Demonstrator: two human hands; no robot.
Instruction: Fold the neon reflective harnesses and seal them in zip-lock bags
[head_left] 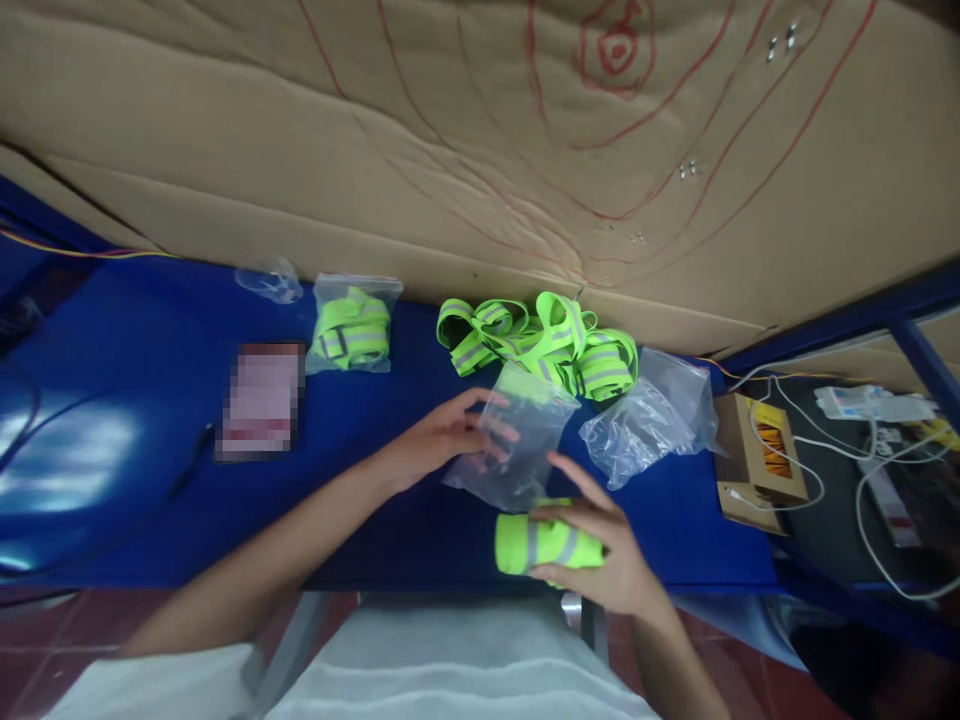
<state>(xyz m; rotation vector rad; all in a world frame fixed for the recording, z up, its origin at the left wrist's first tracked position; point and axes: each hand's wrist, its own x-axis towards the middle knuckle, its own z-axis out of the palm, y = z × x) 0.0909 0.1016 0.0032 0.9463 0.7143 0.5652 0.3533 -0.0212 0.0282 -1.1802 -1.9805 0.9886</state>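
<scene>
My left hand [457, 432] is at a clear plastic bag [529, 440], its fingers partly seen through the film and lightly gripping it. The bag is upright and tilted, and nothing shows inside it. Just to the right and nearer my body, my right hand [604, 545] is closed around a rolled neon-yellow reflective strap [551, 545] with grey stripes. Its index finger points up toward the bag's edge. Behind the bag lies a pile of similar reflective straps [544, 340], loosely coiled.
Left of the pile lies a bagged reflective strap [352, 330]. A crumpled clear bag [274, 280] and a blurred-out phone-like object [261, 402] are farther left. More clear bags [656, 415], a small cardboard box [761, 460] and white cables [862, 450] are to the right. A cardboard wall [375, 200] closes off the back.
</scene>
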